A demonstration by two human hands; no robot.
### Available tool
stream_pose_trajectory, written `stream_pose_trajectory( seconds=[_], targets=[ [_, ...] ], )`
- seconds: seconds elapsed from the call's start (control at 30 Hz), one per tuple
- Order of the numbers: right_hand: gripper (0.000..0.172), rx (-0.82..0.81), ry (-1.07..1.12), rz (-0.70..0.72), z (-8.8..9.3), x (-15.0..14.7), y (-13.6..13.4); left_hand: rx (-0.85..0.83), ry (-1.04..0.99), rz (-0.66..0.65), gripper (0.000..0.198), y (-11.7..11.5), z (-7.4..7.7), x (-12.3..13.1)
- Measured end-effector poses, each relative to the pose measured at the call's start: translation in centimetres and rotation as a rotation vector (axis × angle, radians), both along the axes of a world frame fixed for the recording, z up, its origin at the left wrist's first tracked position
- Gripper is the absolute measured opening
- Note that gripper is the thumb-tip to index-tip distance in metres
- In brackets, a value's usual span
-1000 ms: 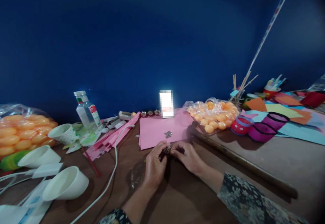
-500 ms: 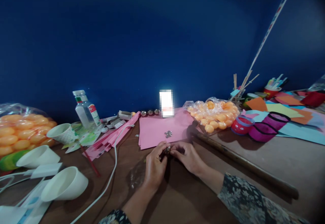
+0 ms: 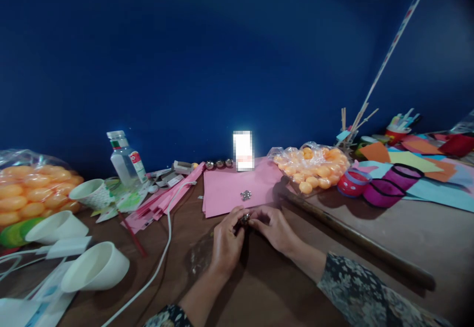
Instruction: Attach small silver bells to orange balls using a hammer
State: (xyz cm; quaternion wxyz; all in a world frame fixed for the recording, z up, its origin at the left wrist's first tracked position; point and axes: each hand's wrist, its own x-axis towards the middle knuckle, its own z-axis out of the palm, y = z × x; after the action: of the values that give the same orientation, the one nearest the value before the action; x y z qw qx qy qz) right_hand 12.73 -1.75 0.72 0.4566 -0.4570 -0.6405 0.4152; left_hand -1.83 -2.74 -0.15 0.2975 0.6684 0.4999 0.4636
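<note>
My left hand (image 3: 226, 238) and my right hand (image 3: 273, 228) meet just in front of the pink paper. Between their fingertips is a small shiny dark-metal piece (image 3: 244, 219), with a bumpy, bead-like look; its exact kind is too small to make out. Both hands are closed in a pinch on it, the left from one side, the right from the other. A little cluster of silvery beads (image 3: 246, 195) lies on the pink paper (image 3: 222, 193), right beyond my fingers. Several shiny metal balls (image 3: 219, 164) sit in a row behind the paper's left corner.
A long wooden-handled stick (image 3: 355, 233) slants across the right side. Bagged orange balls (image 3: 314, 166) stand behind it, with magenta cups (image 3: 383, 191) beside them. On the left are white cups (image 3: 97, 267), a clear bottle (image 3: 126, 161), pink strips (image 3: 159, 206) and a white cable (image 3: 163, 253).
Both hands stay in almost the same place, still pinching the small metal piece. The view has shifted very slightly.
</note>
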Motion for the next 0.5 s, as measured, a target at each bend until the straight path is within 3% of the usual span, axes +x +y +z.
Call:
stream_pose_trajectory(
  seconds=[0.33,0.5],
  targets=[
    [0.015,-0.008,0.054,0.004,-0.43,-0.02,0.14,0.032,0.017,-0.026,0.043,-0.22,0.23,0.00],
    [0.014,0.016,0.063,0.017,0.10,-0.24,0.12,-0.066,-0.133,-0.038,0.039,0.18,0.12,-0.11]
  ],
)
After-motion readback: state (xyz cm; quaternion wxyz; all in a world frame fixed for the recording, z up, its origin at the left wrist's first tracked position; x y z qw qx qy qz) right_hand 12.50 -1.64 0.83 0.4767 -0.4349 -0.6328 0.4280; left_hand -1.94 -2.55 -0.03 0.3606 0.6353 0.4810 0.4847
